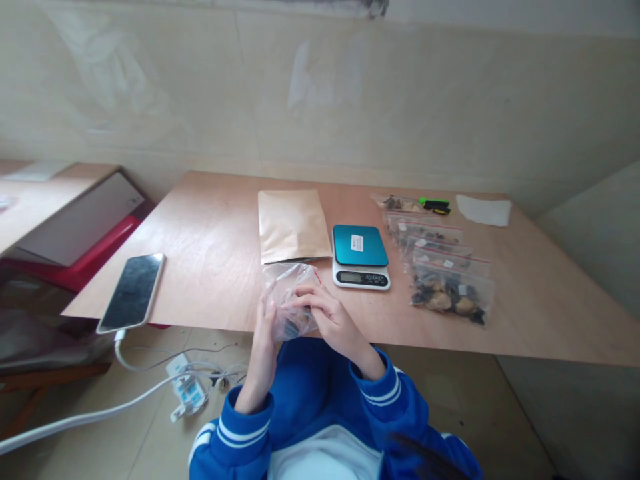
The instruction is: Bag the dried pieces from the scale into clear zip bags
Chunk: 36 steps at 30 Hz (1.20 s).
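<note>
Between my two hands is a clear plastic zip bag (286, 283), with something dark in its lower part. My left hand (267, 328) grips the bag's left side, thumb upright against it. My right hand (327, 317) is closed on the bag's right side, fingers reaching over its front; the fingertips are partly hidden by the crinkled plastic. Just beyond the bag lies a brown paper pouch (294, 225), its dark open edge facing me. Right of the pouch sits a kitchen scale (361, 257) with a blue-green top and a small label; its display cannot be read.
Several filled zip bags (453, 293) overlap in a row at the right. Behind them lie a green-and-black cutter (434, 204) and a white paper piece (484, 210). A phone (133, 292) with a charging cable (120, 347) rests at the left edge; a power strip (186, 387) is below.
</note>
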Motion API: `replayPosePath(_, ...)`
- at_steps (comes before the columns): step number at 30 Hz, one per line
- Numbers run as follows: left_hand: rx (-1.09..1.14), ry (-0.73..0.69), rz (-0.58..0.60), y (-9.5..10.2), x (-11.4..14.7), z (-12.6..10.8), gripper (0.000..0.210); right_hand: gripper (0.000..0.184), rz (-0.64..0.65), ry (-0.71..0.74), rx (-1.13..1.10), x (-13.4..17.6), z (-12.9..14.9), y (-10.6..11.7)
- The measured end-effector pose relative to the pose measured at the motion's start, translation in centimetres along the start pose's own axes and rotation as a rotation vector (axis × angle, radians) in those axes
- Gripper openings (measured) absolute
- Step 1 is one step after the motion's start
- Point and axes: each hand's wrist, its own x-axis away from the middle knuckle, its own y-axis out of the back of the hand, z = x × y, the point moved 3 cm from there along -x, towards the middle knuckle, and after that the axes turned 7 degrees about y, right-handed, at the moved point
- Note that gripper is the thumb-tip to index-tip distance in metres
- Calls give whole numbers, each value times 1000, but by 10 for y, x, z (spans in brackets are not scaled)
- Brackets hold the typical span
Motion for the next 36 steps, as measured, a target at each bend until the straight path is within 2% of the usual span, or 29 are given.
replayPosePath(2,63,25,46,-4,0,1,59,40,99,-9,23,0,-3,3)
replayPosePath(5,104,44,70,-4,-1,5,59,28,207,-36,56,1,-5,7)
replayPosePath(8,133,75,60,-3,-2,8,59,23,216,-53,117,2,-6,11)
replayPosePath(14,190,46,73,-7,-6,5,55,29,200,-52,124,1,-13,12)
replayPosePath(16,205,26,83,-9,-8,3,53,32,129,-56,79,1,-20,10)
replayPosePath(19,238,12,109,-12,-10,1,53,38,-45,-83,-22,5,-35,4)
replayPosePath(24,289,42,129,-16,-14,5,59,34,-273,-229,-255,13,-53,-8)
replayPosePath(28,334,57,147,-19,-15,6,58,32,-395,-353,-456,15,-52,-14)
replayPosePath(31,339,58,165,-21,-15,5,58,32,-496,-389,-581,15,-50,-15)
replayPosePath(36,326,36,160,-24,-17,1,59,29,-731,-468,-822,15,-50,-12)
